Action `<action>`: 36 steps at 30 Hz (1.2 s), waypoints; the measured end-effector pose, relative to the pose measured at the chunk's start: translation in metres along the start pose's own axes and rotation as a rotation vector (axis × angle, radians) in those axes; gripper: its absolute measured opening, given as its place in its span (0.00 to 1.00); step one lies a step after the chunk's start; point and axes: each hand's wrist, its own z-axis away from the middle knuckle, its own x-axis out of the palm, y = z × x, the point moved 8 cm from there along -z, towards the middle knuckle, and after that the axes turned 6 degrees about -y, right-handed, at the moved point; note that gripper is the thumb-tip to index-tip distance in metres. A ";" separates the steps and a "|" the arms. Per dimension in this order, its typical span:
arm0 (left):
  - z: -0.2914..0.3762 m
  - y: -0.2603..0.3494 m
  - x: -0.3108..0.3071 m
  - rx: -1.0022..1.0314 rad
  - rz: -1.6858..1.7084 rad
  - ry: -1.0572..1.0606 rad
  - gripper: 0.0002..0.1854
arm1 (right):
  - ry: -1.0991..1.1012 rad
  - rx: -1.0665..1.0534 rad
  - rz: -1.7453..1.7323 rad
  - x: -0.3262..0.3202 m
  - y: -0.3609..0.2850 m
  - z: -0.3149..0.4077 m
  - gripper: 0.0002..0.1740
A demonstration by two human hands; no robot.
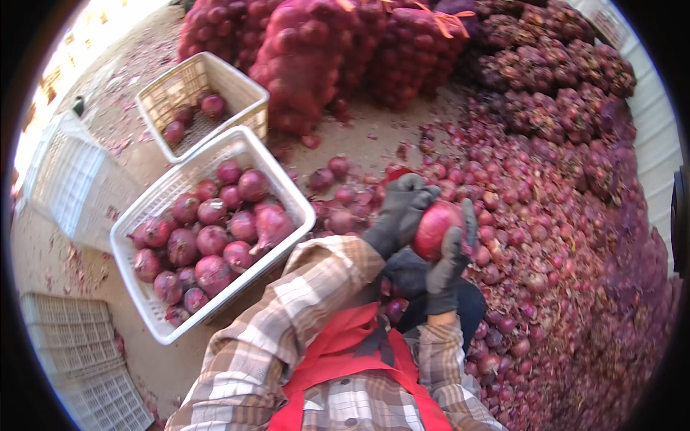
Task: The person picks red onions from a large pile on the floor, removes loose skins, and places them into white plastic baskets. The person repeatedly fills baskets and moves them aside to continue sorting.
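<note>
A large red onion (435, 231) is in my right hand (450, 264), which wears a dark grey glove and has its fingers and thumb around the right side. My left hand (401, 213), gloved the same way, is curled close at the onion's left side. Just beyond its knuckles shows a bright red piece (398, 172); most of it is hidden, so what it is and whether I grip it stay unclear. Left of my hands stands a white plastic crate (310, 213) holding many red onions (212, 240). Loose onions (342, 221) lie on the ground past my left forearm.
A second crate (256, 105) with several onions stands behind the first. More crates (81, 178) (81, 345) stand at far left. Full red mesh sacks (302, 64) line the back. A broad heap of onions and skins (539, 258) spreads along my right, below stacked sacks (544, 70).
</note>
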 end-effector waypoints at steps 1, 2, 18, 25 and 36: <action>-0.007 -0.017 0.003 -0.158 0.056 0.006 0.10 | 0.014 0.145 -0.193 -0.004 0.009 0.006 0.40; -0.011 -0.030 0.005 -0.292 -0.014 -0.004 0.11 | 0.018 0.233 -0.361 -0.009 0.012 0.009 0.42; 0.035 0.061 0.042 0.042 -0.877 -0.390 0.64 | -0.182 0.212 -0.097 0.000 0.003 -0.022 0.41; 0.031 0.053 -0.073 -0.003 -0.474 0.144 0.50 | -0.570 -0.073 0.336 0.076 -0.007 -0.019 0.48; 0.116 0.064 -0.315 -0.093 -0.140 0.609 0.23 | -0.554 0.158 0.464 0.066 0.029 -0.016 0.25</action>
